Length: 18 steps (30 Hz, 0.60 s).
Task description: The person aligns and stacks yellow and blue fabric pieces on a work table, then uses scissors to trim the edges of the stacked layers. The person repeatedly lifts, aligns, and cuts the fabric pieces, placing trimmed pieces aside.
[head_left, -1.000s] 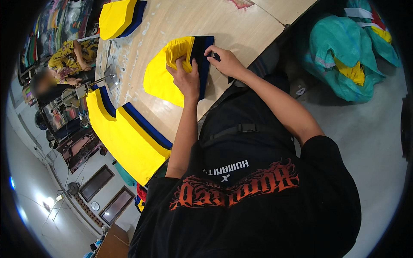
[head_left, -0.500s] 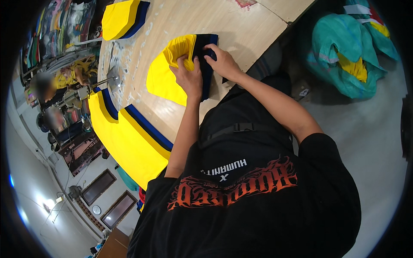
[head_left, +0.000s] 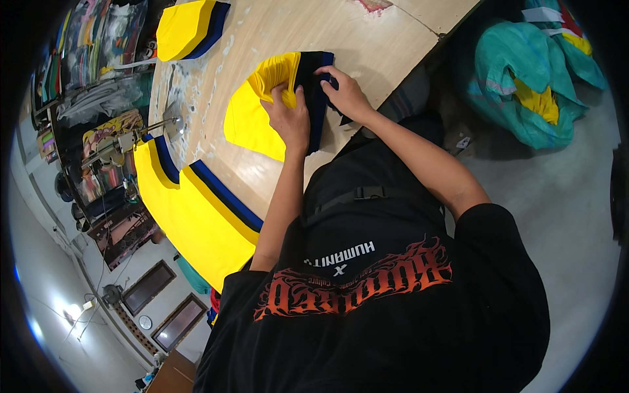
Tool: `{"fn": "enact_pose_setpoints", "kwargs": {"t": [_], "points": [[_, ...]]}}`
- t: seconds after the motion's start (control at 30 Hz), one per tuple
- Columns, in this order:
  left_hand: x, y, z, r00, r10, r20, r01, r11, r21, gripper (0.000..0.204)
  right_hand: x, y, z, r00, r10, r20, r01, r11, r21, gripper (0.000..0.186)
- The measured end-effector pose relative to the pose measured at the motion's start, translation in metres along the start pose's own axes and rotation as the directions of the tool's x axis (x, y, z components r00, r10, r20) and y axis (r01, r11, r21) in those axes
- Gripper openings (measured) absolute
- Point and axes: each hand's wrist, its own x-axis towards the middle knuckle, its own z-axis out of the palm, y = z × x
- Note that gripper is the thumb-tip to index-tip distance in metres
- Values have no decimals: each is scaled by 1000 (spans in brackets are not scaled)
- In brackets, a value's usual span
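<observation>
A stack of cut fabric pieces lies on the wooden table before me, with yellow layers (head_left: 252, 128) on the left and navy layers (head_left: 319, 124) along the right side. My left hand (head_left: 290, 123) is closed on the yellow layers, whose upper part is bent back and fanned into many folds. Thumb and forefinger of my right hand (head_left: 344, 95) are bent around the navy edge at the upper right of the stack. The fingertips partly hide how many layers they hold.
The wooden table (head_left: 393, 46) carries another yellow and navy stack (head_left: 185, 29) at the far left. A larger yellow and navy stack (head_left: 196, 226) lies by my left arm, near a metal lamp-like fitting (head_left: 172, 124). Green sacks (head_left: 517, 59) with yellow cloth stand on the floor at right.
My right hand has shifted slightly to the right, along with the navy edge at its fingers. My left hand keeps its hold on the yellow layers, nearly unmoved.
</observation>
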Motion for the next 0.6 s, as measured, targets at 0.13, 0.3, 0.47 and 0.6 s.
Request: {"fn": "enact_pose_setpoints", "kwargs": {"t": [0.13,0.3,0.47,0.6], "points": [[0,-1,0,1000,2,-4,-2,1000,2,37,-4,-6,-3,999,46,-3,-46,994,-101,27],[0,1,-1,1000,-9,2,9,1000,20,37,-4,-5,-6,986,153,70,-144,983,-117,25],[1,0,-1,1000,2,3,-2,1000,21,38,-7,-2,-4,997,53,48,-50,997,-63,26],[0,-2,-1,1000,5,3,-5,1000,21,38,-8,-3,-3,997,-33,63,34,999,-13,32]]}}
